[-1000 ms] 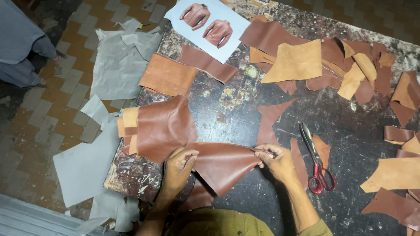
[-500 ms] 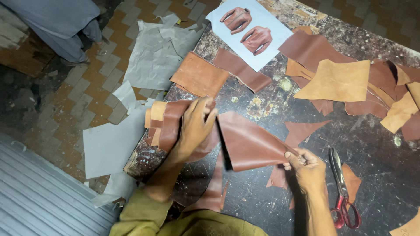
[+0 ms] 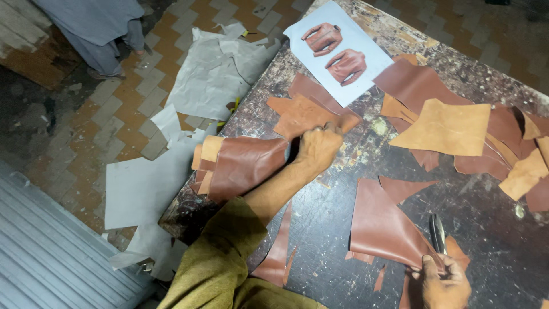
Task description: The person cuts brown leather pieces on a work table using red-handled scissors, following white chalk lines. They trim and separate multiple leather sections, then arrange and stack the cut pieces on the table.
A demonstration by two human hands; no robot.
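My left hand (image 3: 317, 149) reaches across the dark worktable (image 3: 343, 263), fingers curled on the near edge of a tan leather piece (image 3: 297, 114). Just left of it lies a stack of folded brown leather (image 3: 246, 163) at the table's edge. My right hand (image 3: 446, 283) sits at the bottom right, pinching the corner of a flat brown leather piece (image 3: 383, 226). The dark blades of a pair of scissors (image 3: 437, 232) lie right above that hand, their handles hidden.
A white sheet picturing two brown jackets (image 3: 343, 51) lies at the far side. Tan and brown leather offcuts (image 3: 446, 126) cover the right. Grey paper pieces (image 3: 217, 68) litter the tiled floor at left. A person's clothing (image 3: 97, 28) shows top left.
My left hand has let go of the brown piece and moved up to the tan piece. The brown piece now lies flat by my right hand. The view shifted left.
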